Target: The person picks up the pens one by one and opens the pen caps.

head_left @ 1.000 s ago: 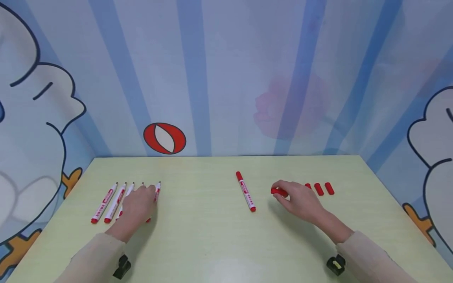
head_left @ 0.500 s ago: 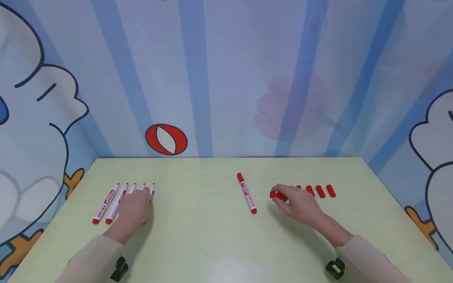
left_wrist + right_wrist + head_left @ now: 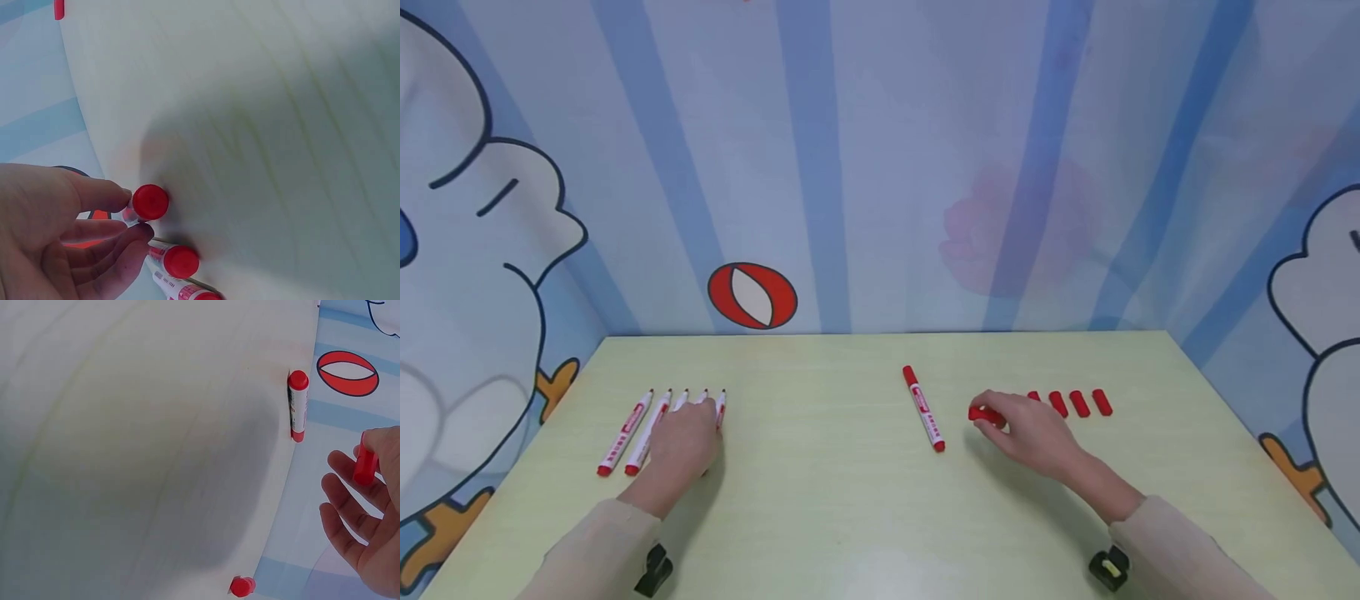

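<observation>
At the left of the table in the head view, my left hand pinches an uncapped red marker at the right end of a row of uncapped markers. Its red bottom end shows between thumb and fingers in the left wrist view. Black tips point away from me; the hand hides part of the row. On the right, my right hand holds a loose red cap between thumb and index finger, the other fingers spread in the right wrist view. Between the hands lies a capped red marker.
Several red caps lie in a row behind the right hand, one partly covered by it. The pale table ends at a blue striped backdrop with cartoon drawings. Black devices sit at both wrists.
The left hand has moved left with its marker, bringing it closer to the row. My right hand has shifted slightly left with the cap, uncovering part of another cap behind it.
</observation>
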Available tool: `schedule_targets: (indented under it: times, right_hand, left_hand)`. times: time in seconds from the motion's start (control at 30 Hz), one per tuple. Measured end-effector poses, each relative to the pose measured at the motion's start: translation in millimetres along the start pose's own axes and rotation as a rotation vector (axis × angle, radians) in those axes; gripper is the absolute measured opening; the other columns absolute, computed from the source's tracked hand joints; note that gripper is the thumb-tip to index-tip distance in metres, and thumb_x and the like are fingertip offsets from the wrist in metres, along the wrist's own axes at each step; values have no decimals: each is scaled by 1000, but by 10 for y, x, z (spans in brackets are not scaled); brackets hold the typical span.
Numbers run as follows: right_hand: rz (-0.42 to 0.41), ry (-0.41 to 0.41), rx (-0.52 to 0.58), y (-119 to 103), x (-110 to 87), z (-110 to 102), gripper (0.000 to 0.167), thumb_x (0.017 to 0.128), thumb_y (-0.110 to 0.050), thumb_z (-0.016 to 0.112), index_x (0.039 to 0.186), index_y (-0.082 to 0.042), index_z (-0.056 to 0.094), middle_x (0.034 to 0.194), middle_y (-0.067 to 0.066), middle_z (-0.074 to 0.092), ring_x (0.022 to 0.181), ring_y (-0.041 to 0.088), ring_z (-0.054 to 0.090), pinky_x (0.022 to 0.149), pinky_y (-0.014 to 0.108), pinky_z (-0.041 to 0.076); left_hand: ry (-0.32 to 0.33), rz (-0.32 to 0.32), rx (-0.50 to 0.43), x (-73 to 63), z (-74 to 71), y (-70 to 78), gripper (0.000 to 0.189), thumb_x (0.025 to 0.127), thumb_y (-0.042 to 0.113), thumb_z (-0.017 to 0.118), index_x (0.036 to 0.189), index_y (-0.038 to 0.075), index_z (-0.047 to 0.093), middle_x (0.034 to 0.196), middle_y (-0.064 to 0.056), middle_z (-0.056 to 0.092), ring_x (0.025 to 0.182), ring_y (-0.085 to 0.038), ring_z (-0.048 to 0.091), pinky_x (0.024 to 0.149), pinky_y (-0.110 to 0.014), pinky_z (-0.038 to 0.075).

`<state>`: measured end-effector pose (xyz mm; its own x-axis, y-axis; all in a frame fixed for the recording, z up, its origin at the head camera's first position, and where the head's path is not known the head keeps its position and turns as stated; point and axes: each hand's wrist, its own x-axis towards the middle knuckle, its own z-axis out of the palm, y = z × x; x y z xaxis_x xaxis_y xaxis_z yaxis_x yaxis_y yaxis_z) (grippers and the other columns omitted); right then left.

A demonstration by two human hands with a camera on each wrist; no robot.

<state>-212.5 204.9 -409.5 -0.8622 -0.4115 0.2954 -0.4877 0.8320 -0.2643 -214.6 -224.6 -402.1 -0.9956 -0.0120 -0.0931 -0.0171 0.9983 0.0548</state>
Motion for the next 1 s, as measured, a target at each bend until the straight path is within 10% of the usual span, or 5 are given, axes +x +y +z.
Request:
schedule_targets:
  times: [1.0]
  right_hand:
    - [-1, -7, 10, -5, -22, 71, 25, 78, -23, 73, 100, -19, 63, 83, -8, 65, 62, 1, 52, 56, 15, 43]
  left_hand:
    - [1, 3, -31, -31, -59, 62, 32, 86, 14, 58, 108, -8, 54, 74, -13, 55, 62, -24, 48, 54, -35, 41]
